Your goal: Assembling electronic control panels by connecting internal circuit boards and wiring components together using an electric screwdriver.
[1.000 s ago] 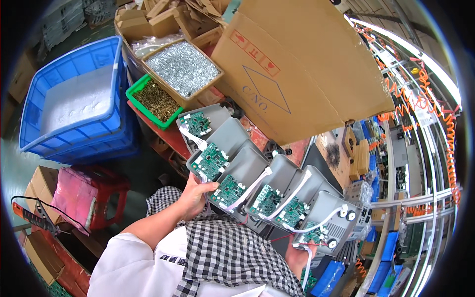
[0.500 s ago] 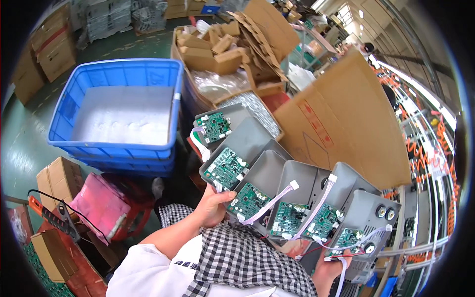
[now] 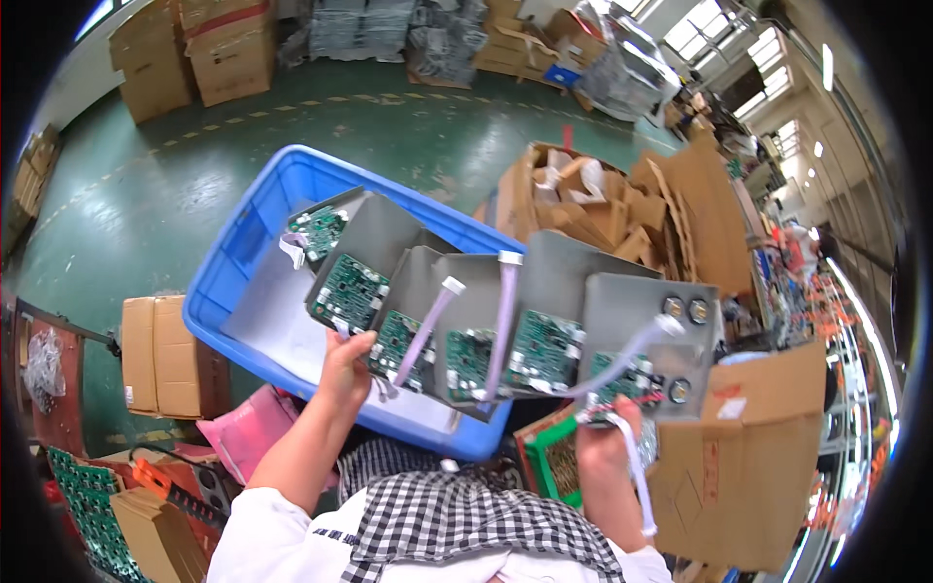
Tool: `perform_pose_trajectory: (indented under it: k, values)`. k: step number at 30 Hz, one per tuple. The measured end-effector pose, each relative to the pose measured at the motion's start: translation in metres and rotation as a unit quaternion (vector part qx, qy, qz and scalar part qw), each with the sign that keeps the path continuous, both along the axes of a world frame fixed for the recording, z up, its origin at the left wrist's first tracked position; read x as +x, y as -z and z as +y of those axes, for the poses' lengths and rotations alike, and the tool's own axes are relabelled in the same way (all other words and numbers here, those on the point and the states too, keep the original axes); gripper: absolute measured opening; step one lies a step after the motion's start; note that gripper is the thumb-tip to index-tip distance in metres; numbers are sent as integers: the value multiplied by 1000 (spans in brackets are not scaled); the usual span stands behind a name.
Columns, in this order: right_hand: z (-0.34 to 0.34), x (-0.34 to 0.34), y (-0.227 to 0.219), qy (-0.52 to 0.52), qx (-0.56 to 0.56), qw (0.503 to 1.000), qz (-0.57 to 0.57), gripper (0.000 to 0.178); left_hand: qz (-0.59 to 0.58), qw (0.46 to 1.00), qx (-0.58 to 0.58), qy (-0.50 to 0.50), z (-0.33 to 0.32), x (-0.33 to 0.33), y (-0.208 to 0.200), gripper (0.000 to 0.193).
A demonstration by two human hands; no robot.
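Both hands carry a nested row of grey housings (image 3: 573, 253), each with a green circuit board (image 3: 544, 352) at its near end. My left hand (image 3: 347, 374) is closed on the near edge toward the row's left end, thumb on top. At the right end, my right hand (image 3: 607, 447) grips the last housing from below, beside its round metal parts (image 3: 698, 311). White cables with plugs (image 3: 505, 316) stick up from the boards, and one hangs past my right wrist. Beneath the row's left part is a blue plastic bin (image 3: 216, 267) with a pale sheet (image 3: 267, 316) inside.
Right of the bin stands a carton of cardboard scraps (image 3: 515, 194). A large cardboard box (image 3: 743, 486) is at my right, near a green-rimmed tray (image 3: 536, 466). At my left are a closed carton (image 3: 155, 355), a pink bag (image 3: 248, 428) and circuit-board panels (image 3: 87, 505).
The view has swung left. Both hands have brought the row of housings from the right to over the blue bin, keeping their hold.
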State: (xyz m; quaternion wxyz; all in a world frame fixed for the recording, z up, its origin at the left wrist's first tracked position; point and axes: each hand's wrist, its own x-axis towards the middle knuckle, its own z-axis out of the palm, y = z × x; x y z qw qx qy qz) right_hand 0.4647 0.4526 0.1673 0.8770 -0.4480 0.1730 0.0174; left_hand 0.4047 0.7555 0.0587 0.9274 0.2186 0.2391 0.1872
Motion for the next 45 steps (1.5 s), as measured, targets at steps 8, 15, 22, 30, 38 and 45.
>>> perform_pose_trajectory:
  k: [8, 15, 22, 30, 38, 45]
  values:
    - [205, 94, 136, -98, 101, 984, 105, 15, 52, 994, 45, -80, 144, 65, 110, 54]
    - [216, 107, 196, -34, 32, 983, 179, 12, 239, 955, 86, -154, 149, 69, 229, 63]
    - [170, 93, 231, 13, 23, 978, 207, 15, 287, 952, 37, -98, 158, 75, 233, 58]
    - [158, 90, 313, -117, 121, 934, 317, 17, 317, 946, 10, -71, 161, 102, 237, 30]
    - [135, 93, 321, -190, 149, 914, 326, 35, 452, 883, 115, 59, 156, 92, 195, 33]
    - [135, 92, 302, -169, 220, 904, 327, 38, 246, 707, 628, 214, 106, 61, 140, 41]
